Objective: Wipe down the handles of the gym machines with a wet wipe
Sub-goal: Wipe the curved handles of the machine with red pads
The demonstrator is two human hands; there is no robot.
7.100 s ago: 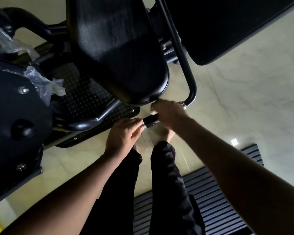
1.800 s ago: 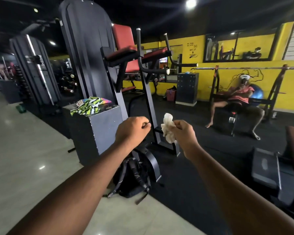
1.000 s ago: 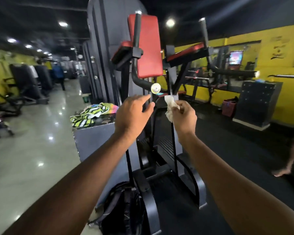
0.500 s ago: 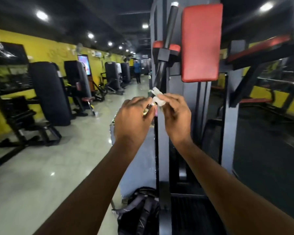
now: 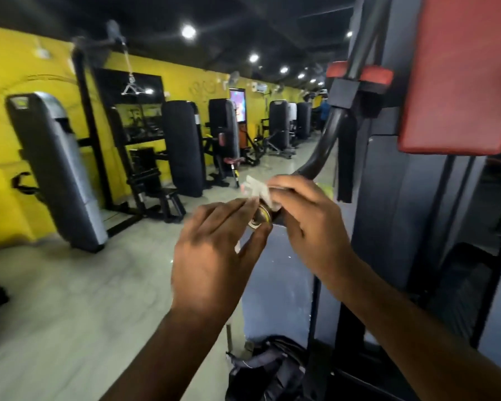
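Head | clamps wet wipe [image 5: 253, 188] over handle [image 5: 315, 163] with curled right hand [image 5: 307, 218], likely to scrub | pinches near end cap [image 5: 260, 219] in left hand [image 5: 214, 256], probably steadying it

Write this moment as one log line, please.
step: cleaning handle | right hand: holds wipe on handle | left hand: at end cap, hold unclear | near: red pad

From where I stand nothing reads clearly: the dark scrawl on the yellow wall [image 5: 198, 88] is too blurred, and the lit screen [image 5: 237, 104] shows only colours.
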